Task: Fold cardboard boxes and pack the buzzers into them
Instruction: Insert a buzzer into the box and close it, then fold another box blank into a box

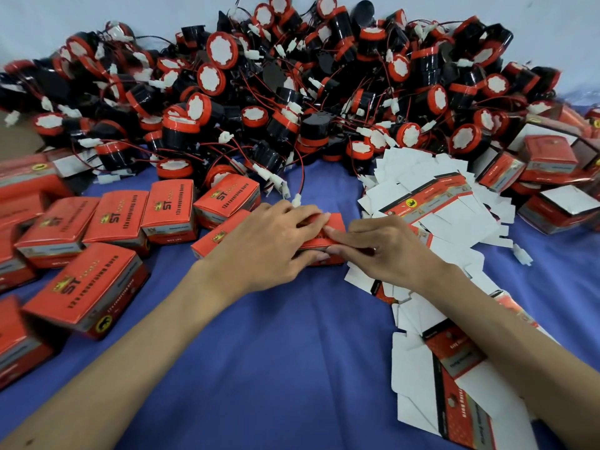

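red box [335,223]: lying centre | buzzers [292,76]: black-red heap behind | flat boxes [454,203]: piled right

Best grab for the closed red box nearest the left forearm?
Take the closed red box from above, pinching across its short width on the two long walls. It lies flat, lid up; its right long wall faces bare blue cloth, so approach from that side.

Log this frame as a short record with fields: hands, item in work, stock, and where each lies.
surface: blue cloth
in work: red box, centre
left hand: grips the box from above
right hand: fingers touch the box's right end; grip unclear
buzzers: loose pile with wires, behind the box
closed boxes: grouped at left
flat cartons: heaped at right, unfolded
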